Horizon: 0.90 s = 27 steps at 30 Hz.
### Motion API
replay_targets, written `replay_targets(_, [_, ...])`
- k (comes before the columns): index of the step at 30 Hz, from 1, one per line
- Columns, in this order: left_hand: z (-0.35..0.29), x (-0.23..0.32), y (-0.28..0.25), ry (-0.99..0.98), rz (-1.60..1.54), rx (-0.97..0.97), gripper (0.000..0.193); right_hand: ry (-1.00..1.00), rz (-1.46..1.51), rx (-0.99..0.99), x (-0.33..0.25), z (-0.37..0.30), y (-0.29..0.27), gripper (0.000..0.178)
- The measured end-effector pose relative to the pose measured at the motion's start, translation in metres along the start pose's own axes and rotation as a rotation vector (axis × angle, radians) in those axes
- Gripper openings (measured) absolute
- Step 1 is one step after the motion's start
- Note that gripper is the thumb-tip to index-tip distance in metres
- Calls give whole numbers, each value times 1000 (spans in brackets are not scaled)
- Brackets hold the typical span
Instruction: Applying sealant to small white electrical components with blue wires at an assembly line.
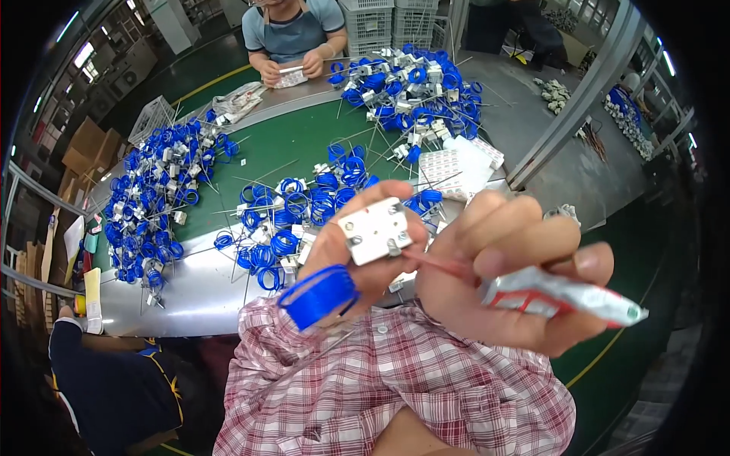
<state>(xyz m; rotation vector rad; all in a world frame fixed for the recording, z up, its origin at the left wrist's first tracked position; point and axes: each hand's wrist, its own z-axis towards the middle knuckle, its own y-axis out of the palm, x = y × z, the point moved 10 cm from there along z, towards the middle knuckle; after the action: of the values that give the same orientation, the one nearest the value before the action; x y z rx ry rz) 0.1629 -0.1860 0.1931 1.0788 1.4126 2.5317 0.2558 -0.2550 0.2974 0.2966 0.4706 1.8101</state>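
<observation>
My left hand [327,247] is closed around a white square block [369,229] with metal screws or terminals on its face. A coil of blue wire [319,295] hangs below that block, near my left wrist; where it joins is hidden. My right hand [502,266] is wrapped round a red-and-silver squeeze tube [536,286]. From the tube a thin reddish nozzle [441,263] points left toward the lower right edge of the block. Its tip is close to the block, but whether they touch I cannot tell.
Heaps of white blocks with blue wire coils lie in front of me [281,243], at left [156,190] and far right [418,87] on the green-topped table [266,152]. White sheets [456,167] lie at right. Opposite, a person [293,38] handles a white piece. A metal post [574,95] stands right.
</observation>
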Motion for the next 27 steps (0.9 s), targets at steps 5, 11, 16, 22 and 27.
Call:
replay_targets(5, [6,-6,3,-2,-138,-97,79,-32,-65,-3,-4,-4,-4,47])
replay_targets(11, [9,-11,2,-57,-180,-91,78,27,-117,-13,7,-3,-9,49])
replay_targets(16, [12,-13,-1,-78,-156,-74,77,38,-147,-74,13,-3,-8,50])
replay_targets(22, [14,-10,0,-91,-152,14,70,71,-197,-110,19,-4,-7,51])
replay_targets(27, [15,-13,-6,-131,-97,97,65,86,-220,-129,20,-5,-8,52])
